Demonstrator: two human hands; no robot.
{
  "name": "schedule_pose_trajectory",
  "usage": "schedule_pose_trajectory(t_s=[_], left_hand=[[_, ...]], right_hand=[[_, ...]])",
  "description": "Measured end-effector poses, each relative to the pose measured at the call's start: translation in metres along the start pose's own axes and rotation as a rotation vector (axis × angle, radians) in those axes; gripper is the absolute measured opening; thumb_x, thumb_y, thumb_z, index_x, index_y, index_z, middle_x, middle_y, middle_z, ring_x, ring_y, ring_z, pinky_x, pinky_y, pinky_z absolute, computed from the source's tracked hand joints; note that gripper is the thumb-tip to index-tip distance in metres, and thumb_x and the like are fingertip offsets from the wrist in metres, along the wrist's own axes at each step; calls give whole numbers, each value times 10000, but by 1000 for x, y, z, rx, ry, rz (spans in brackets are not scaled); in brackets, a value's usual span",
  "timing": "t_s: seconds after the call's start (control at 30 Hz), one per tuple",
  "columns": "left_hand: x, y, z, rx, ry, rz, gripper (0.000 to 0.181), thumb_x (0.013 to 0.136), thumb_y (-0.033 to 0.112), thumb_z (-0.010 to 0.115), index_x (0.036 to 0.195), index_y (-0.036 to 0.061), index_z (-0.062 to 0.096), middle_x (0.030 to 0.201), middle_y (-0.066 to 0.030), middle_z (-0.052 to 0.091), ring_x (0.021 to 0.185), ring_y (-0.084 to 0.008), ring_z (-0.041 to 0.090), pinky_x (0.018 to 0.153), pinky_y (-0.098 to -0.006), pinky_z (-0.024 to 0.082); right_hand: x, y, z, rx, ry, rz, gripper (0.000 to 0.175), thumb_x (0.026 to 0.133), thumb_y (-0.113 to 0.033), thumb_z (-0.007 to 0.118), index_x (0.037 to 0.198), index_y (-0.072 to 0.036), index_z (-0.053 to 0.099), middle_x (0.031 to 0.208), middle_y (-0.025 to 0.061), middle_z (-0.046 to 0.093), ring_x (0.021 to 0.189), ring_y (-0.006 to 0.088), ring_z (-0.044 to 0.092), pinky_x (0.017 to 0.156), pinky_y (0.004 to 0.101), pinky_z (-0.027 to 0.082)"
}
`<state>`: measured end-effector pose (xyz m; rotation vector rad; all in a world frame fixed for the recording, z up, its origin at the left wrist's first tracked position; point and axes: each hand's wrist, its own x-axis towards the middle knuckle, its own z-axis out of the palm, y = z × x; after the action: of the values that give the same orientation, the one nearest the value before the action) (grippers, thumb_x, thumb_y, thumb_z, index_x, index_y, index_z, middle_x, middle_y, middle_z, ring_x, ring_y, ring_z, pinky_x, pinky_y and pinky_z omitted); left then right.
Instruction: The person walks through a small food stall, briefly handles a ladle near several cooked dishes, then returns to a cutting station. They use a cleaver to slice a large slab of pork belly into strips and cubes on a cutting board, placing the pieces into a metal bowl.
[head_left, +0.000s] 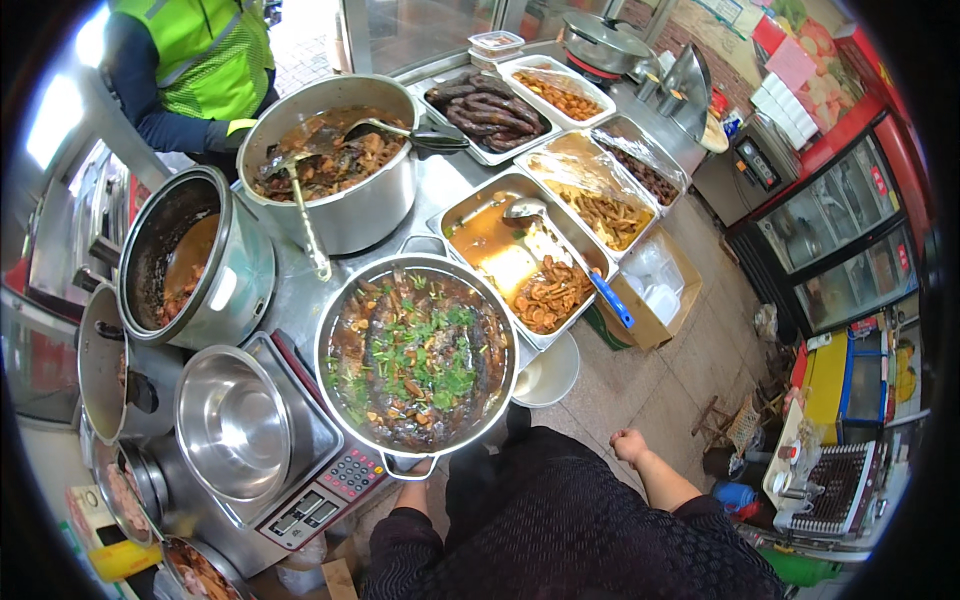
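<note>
A wide metal pot (324, 375) holds whole fish in brown broth under chopped green herbs and garlic. My left hand (423, 467) is at its near loop handle (396, 474) and appears to grip it; most of the fingers are hidden. Off to the right, my right hand (628, 446) hangs in a loose fist over the floor, with nothing visible in it. Left of the fish pot, an empty steel bowl (232, 420) rests on a digital scale (319, 499). Beyond the pot, a steel tray (480, 251) of sauce and browned pieces holds a blue-handled ladle (592, 277).
Across the steel counter, a person in a hi-vis vest (202, 60) stands by a large stew pot (352, 210) with ladles. A rice-cooker-style pot (240, 277) stands left. Sausage tray (487, 112), cardboard box (645, 319), white bucket (559, 375) and drinks fridge (832, 225) are further right.
</note>
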<state>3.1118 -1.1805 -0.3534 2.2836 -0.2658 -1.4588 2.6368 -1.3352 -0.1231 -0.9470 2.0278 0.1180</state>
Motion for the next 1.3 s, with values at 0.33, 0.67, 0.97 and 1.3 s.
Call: schedule_pose_trajectory(t_s=[0.33,0.67,0.97,1.3], left_hand=[[27,-22,11,301,71,246,160,878,180,499,972,79,579,808,-61,595,631,-167,532,554,-370,416],[-57,35,46,-110,55,-70,295,798,281,641,1010,76,661,1092,-112,657,1008,-219,614,858,-374,463],[-146,67,38,-415,147,44,61,784,87,633,751,40,653,676,-33,623,602,-137,559,569,-313,451],[-232,-38,58,-322,291,-181,84,800,135,616,835,61,634,699,-44,618,606,-177,567,582,-345,456]], right_hand=[[-14,48,6,59,27,129,193,835,-221,562,802,-46,634,617,79,580,464,191,503,385,357,378],[43,13,-27,90,-53,-27,127,823,-145,579,765,-31,573,612,35,518,496,138,464,422,320,363],[74,35,-33,83,-128,-88,86,791,-102,580,772,-23,609,645,62,563,532,166,517,461,340,409],[117,55,-16,107,-279,-108,98,764,-64,548,824,-8,600,648,79,540,521,184,506,430,336,400]])
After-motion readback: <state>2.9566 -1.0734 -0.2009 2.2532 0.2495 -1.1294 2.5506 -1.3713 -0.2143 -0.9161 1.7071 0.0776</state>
